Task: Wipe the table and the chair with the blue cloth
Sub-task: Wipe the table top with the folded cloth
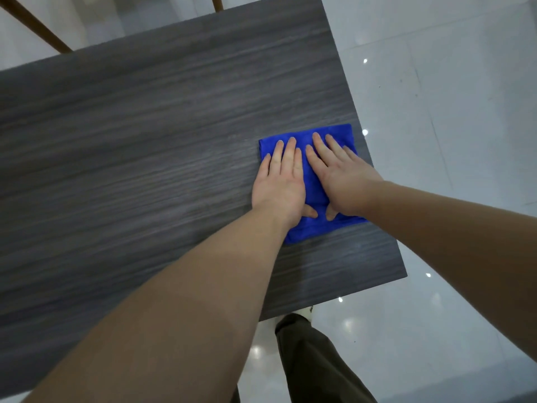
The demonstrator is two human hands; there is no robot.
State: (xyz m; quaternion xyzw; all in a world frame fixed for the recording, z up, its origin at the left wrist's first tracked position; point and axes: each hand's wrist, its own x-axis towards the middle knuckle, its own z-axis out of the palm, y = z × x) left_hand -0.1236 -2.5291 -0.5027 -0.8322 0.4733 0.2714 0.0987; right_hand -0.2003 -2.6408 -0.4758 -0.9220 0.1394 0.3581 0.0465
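Bare table [145, 141] stretches left of the blue cloth [312, 186]; its right edge lies just beside.

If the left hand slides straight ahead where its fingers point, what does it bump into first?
Nothing, it seems. The left hand lies flat on the blue cloth; ahead there is only bare table up to its far edge.

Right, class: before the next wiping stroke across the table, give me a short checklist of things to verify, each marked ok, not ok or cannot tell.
1. Both hands on the blue cloth: left hand and right hand press flat. Ok.
2. Cloth lies flat on the table. Ok.
3. Cloth is clear of the table's right edge: it reaches it. Not ok.
4. Table surface to the left is free of objects. Ok.
5. Cloth is damp. Cannot tell.
6. Chair is within reach: only brown wooden bars show. Cannot tell.
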